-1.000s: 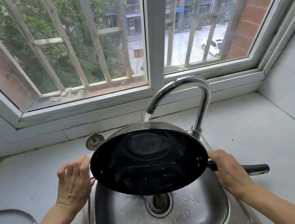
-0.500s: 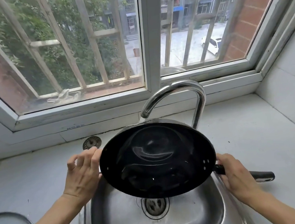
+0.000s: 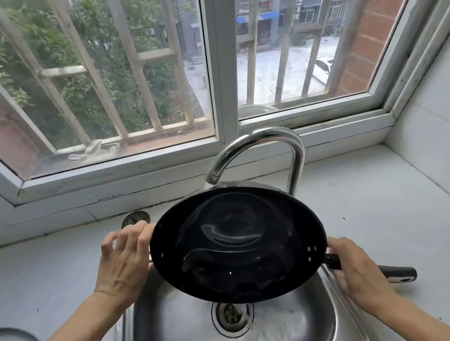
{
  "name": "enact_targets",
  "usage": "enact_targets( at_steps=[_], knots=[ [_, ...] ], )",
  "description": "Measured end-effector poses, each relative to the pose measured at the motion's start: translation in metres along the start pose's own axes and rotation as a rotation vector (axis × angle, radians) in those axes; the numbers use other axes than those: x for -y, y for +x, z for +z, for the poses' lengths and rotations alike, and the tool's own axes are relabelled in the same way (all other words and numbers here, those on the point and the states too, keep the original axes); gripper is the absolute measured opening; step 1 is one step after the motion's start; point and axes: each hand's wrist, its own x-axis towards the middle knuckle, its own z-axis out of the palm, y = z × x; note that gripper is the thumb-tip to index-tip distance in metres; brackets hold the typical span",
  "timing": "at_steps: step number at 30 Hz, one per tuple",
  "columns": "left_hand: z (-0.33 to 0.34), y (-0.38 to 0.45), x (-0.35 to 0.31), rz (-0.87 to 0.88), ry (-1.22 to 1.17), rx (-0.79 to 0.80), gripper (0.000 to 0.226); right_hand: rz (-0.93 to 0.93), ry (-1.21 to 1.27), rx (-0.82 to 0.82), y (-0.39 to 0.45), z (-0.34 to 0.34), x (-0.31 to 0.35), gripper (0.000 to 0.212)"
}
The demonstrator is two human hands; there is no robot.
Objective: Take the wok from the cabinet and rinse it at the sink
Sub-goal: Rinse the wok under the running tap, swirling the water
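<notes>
Starting on the left: the left hand [image 3: 125, 261] is pinched onto the wok [image 3: 236, 243] rim, thumb side hidden, fingers curled over the edge. The wok itself sits tilted toward the camera, held in the air above the sink [image 3: 314, 325], its far rim tucked right under the faucet [image 3: 260, 149] spout. Right hand [image 3: 360, 272] is wrapped tight round the handle [image 3: 395, 274] close to the bowl.

Looks like the swirl-and-dump part of the rinse to me. I'd keep both grips firm, roll the water round the inside, then tip the low edge over the drain [image 3: 233, 315] so nothing slops onto the counter [image 3: 48, 274].

Around it: a loose strainer plug [image 3: 135, 218] on the counter behind the left hand, some dark curved edge at far left I can't identify, window [image 3: 214, 59] behind. Main obstacle is the faucet neck; lift the far rim carelessly and it'll clang.
</notes>
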Motion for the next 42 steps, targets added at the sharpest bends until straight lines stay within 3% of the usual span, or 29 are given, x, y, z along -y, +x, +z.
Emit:
enact_targets(
  at_steps=[5,10,13,18,25,28,32,36,39,42],
  knots=[
    [-0.004,-0.025,0.010,-0.087,-0.004,0.021,0.063,-0.098,-0.019,0.006,0.017,0.001,0.012,0.071],
    [-0.010,-0.043,0.016,-0.216,-0.016,0.149,0.109,-0.153,-0.057,0.002,0.038,0.004,0.024,0.066],
    [-0.010,-0.055,0.018,-0.284,-0.029,0.185,0.112,-0.185,-0.102,0.010,0.048,0.003,0.028,0.059],
    [-0.011,-0.076,0.020,-0.330,-0.040,0.144,0.086,-0.285,-0.128,0.002,0.066,0.001,0.039,0.070],
    [-0.019,-0.097,0.010,-0.467,-0.099,0.244,0.127,-0.362,-0.140,0.029,0.085,-0.002,0.041,0.076],
    [-0.021,-0.108,0.007,-0.524,-0.109,0.244,0.125,-0.397,-0.185,0.053,0.091,-0.002,0.044,0.071],
    [-0.026,-0.121,0.004,-0.506,-0.068,0.165,0.091,-0.436,-0.214,0.063,0.098,-0.002,0.051,0.067],
    [-0.026,-0.132,0.004,-0.583,-0.045,0.185,0.106,-0.487,-0.219,0.079,0.103,0.000,0.057,0.065],
    [-0.034,-0.134,0.005,-0.610,-0.064,0.193,0.092,-0.505,-0.207,0.077,0.106,0.001,0.060,0.062],
    [-0.035,-0.138,0.005,-0.684,-0.076,0.233,0.101,-0.532,-0.212,0.072,0.108,-0.001,0.064,0.063]
  ],
)
